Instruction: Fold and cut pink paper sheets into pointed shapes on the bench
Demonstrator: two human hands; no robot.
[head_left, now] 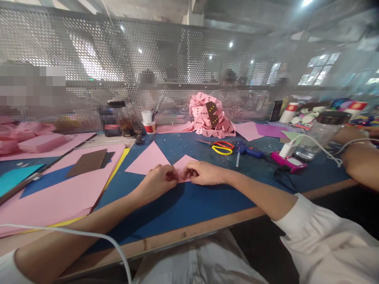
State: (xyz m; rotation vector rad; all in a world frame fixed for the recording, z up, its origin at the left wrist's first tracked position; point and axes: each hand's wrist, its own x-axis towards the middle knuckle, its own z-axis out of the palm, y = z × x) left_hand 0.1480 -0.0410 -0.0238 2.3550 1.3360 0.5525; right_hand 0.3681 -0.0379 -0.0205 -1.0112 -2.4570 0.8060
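Both of my hands are together over the blue table top, at a small piece of pink paper (pixel 186 161). My left hand (pixel 160 179) pinches its near left edge with curled fingers. On the near right side, my right hand (pixel 204 172) has its thumb and fingers closed on the same paper. The paper's far corner points away from me; the fingers cover part of its near edge. Beside my left hand lies a larger pink paper triangle (pixel 149 159), its tip pointing to the back.
Behind my hands lie scissors (pixel 222 148) and a blue glue gun (pixel 248 150). A folded pink paper model (pixel 209 114) stands by the perforated screen (pixel 177 55). Pink sheets (pixel 68 193) are stacked left. At right are a magenta power strip (pixel 288 162), a jar (pixel 312 136) and another person's arm (pixel 363 161).
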